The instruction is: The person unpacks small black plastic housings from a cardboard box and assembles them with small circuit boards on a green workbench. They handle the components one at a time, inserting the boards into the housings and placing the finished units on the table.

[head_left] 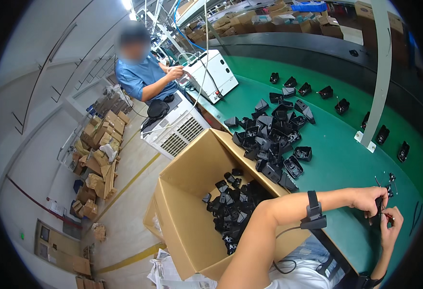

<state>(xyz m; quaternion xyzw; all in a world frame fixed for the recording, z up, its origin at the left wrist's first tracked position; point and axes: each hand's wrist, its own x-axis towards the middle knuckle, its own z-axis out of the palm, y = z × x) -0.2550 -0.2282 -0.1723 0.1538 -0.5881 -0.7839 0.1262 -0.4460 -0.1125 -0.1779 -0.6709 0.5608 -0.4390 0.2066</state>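
At the right of the green bench, my two hands are close together. My left hand (369, 200) has its fingers closed around a small black plastic part (379, 204), mostly hidden by them. Just below and to the right, my right hand (390, 228) pinches at the same part; a thin red piece (389, 218) shows by its fingertips, too small to name. Just beyond the hands lies a small black assembly with thin wires (391, 179). A big heap of black plastic housings (274, 132) covers the bench farther left.
An open cardboard box (182, 231) with many black housings stands left of my arm. Several housings (342, 106) are spaced along the lighter green strip. A grey post (380, 77) rises from the bench. Beyond a white machine (212, 77), a person in blue (141, 77) works.
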